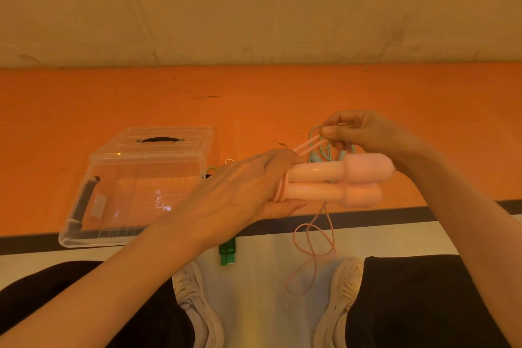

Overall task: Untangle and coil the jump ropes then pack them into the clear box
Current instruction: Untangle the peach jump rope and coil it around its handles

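My left hand [248, 186] grips two pink jump-rope handles [336, 182] side by side, held level above the table's front edge. Several turns of pink cord wrap the handles beside my fingers. My right hand [364, 133] pinches a taut stretch of the pink cord [306, 147] up and behind the handles. The loose remainder of the pink rope [313, 251] dangles in loops below the handles toward the floor. A mint-green rope [320, 150] lies bunched on the orange table behind my hands. The clear box [135, 186] sits at the left, lying open.
The orange table [113, 99] runs to a beige wall. A green handle [227, 253] hangs over the table's front edge under my left wrist. Small rope loops [211, 169] show just right of the box. My knees and white shoes are below.
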`<action>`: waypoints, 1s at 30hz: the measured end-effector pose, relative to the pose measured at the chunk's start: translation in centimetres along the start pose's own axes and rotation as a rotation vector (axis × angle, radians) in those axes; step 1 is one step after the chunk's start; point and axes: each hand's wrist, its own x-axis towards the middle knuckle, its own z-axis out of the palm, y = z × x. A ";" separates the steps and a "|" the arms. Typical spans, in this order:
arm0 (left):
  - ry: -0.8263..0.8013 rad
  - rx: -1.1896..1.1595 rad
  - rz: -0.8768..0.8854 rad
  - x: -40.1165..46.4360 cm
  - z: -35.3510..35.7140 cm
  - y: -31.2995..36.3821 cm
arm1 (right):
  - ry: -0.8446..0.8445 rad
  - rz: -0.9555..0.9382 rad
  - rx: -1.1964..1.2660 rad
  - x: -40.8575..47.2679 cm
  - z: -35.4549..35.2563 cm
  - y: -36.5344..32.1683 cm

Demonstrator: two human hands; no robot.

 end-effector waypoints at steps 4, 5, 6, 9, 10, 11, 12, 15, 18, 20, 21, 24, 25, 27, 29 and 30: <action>-0.111 -0.090 -0.030 0.0 -0.2 -0.1 | 0.036 -0.022 0.020 -0.2 -0.7 0.0; -0.132 -0.106 -0.022 -0.1 -0.2 0.0 | 0.018 -0.008 0.041 -0.3 -1.0 0.0; -0.147 -0.124 -0.020 -0.2 -0.2 -0.1 | -0.026 0.014 0.087 -0.4 -1.4 0.1; -0.186 -0.166 -0.078 -0.6 -0.6 -0.7 | -0.200 0.070 0.260 -1.2 -3.2 0.5; -0.187 -0.171 -0.093 -0.7 -0.7 -0.9 | -0.223 0.093 0.271 -1.5 -3.7 0.6; -0.184 -0.171 -0.099 -0.8 -0.8 -1.0 | -0.225 0.111 0.260 -1.8 -3.8 0.6; -0.183 -0.169 -0.096 -0.8 -0.9 -1.0 | -0.209 0.118 0.221 -2.1 -3.7 0.6; -0.200 -0.170 -0.067 -0.9 -0.4 -0.3 | -0.054 0.084 -0.029 -1.7 -2.7 0.4; -0.231 -0.161 -0.037 -1.0 0.1 0.3 | 0.083 0.045 -0.152 -1.1 -2.2 0.2; -0.227 -0.178 -0.070 -0.9 -0.2 -0.1 | 0.114 0.026 -0.194 -1.1 -2.1 -0.1; -0.223 -0.189 -0.097 -0.9 -0.6 -0.5 | 0.111 0.026 -0.180 -1.1 -2.1 -0.2; -0.211 -0.242 -0.190 -1.0 -1.5 -1.4 | 0.052 0.057 0.060 -1.5 -2.5 -0.4; -0.210 -0.255 -0.209 -1.0 -1.7 -1.5 | 0.018 0.053 0.149 -1.6 -2.7 -0.3; -0.211 -0.264 -0.226 -1.0 -1.9 -1.6 | -0.067 0.028 0.237 -1.8 -3.2 -0.1; -0.208 -0.257 -0.225 -1.1 -2.0 -1.7 | -0.146 0.020 0.247 -2.0 -3.5 0.2; -0.200 -0.251 -0.222 -1.1 -2.0 -1.7 | -0.160 0.023 0.240 -2.0 -3.8 0.4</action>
